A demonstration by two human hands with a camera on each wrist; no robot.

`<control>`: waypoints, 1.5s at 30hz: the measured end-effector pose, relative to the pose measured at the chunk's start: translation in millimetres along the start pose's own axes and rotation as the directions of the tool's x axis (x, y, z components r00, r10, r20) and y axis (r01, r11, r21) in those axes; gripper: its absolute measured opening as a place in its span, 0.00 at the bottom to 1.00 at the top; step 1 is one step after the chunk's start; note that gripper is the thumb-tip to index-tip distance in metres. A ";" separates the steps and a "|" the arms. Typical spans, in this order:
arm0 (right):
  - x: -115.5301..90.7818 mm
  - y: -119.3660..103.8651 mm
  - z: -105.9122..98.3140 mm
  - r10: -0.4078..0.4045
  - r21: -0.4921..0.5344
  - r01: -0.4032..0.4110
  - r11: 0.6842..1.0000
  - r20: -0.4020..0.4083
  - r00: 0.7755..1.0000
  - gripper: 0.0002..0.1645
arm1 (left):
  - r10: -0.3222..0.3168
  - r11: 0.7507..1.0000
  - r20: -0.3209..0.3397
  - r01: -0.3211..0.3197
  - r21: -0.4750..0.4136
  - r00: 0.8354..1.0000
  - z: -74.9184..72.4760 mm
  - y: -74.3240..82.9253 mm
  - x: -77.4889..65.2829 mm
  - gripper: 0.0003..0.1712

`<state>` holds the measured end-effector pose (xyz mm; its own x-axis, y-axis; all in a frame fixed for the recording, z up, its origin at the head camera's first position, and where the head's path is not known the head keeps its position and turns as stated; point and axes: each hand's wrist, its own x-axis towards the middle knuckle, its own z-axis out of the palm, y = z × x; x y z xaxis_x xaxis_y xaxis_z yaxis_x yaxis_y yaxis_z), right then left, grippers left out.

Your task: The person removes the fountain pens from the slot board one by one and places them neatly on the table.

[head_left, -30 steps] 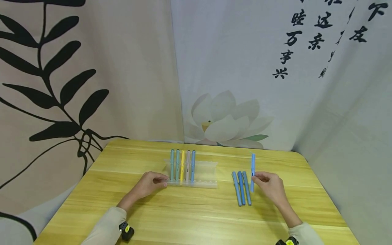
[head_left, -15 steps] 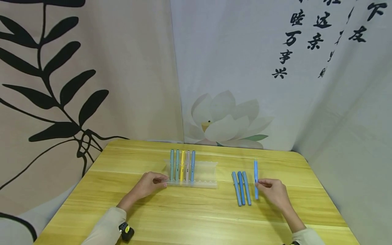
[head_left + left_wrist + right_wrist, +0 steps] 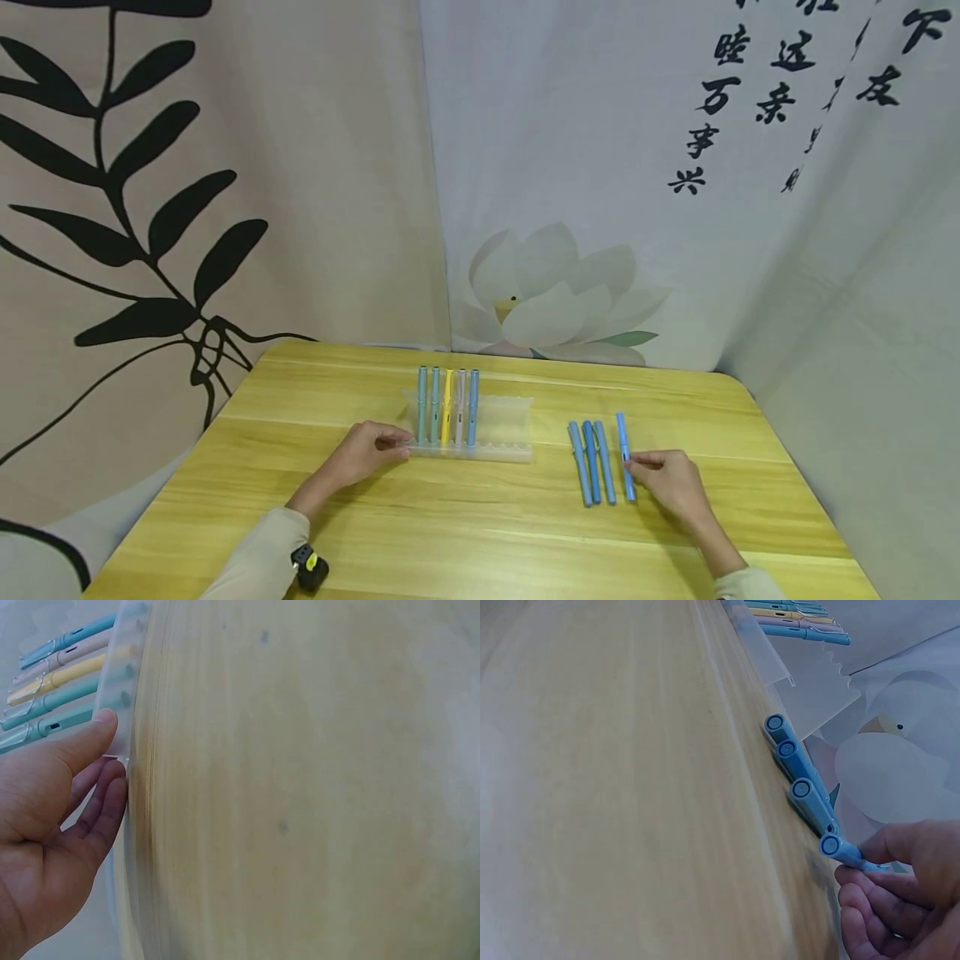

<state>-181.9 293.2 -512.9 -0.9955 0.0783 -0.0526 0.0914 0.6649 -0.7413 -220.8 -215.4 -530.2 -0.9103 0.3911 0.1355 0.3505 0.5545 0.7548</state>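
Note:
A clear plastic pen rack (image 3: 506, 452) stands on the table with several capped pens in its left part: two green, one yellow (image 3: 447, 408), one pale pink and one blue. My left hand (image 3: 369, 452) pinches the rack's left front corner; in the left wrist view the thumb lies on top of that edge. On the right, my right hand (image 3: 675, 483) pinches a light blue pen (image 3: 622, 442) between thumb and fingers, just above or on the table; contact is unclear. Left of it lie three blue pens (image 3: 591, 462) side by side.
The wooden table (image 3: 465, 533) reaches back to a curtain (image 3: 570, 167) printed with a lotus and writing. A second curtain with black leaves hangs at the left. The rack's right part holds no pens.
My right hand has moved toward me with the light blue pen, first slightly right, and the pen is now lower beside the three blue pens. My left hand stays at the rack.

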 end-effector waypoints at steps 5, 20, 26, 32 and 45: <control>2.8 4.2 3.2 0.002 0.017 -0.002 1.000 -0.004 1.000 0.18 | -0.007 1.000 -0.009 0.007 0.012 1.000 -0.6 0.0 -0.4 0.13; 2.7 0.1 4.4 0.016 -0.014 -0.016 1.000 -0.011 1.000 0.15 | -0.039 0.999 -0.005 0.039 0.005 0.999 1.2 1.9 -0.1 0.14; 2.4 -0.6 3.8 0.014 -0.045 -0.015 0.999 -0.016 1.000 0.16 | -0.035 0.999 0.000 0.035 0.011 0.999 0.6 2.4 0.2 0.14; 1.3 -0.5 1.5 -0.011 -0.050 0.010 0.999 -0.024 1.000 0.18 | -0.032 0.999 -0.003 0.032 0.021 0.999 0.2 2.5 0.9 0.14; 8.9 -27.6 3.1 -0.209 0.006 0.210 0.978 -0.072 0.975 0.19 | -0.016 0.999 -0.014 0.016 0.028 1.000 1.0 3.0 -1.2 0.14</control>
<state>-193.3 273.2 -495.0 -0.9883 -0.0093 0.1520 -0.1200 0.6619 -0.7399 -218.5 -213.5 -528.7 -0.9188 0.3717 0.1328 0.3419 0.5813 0.7383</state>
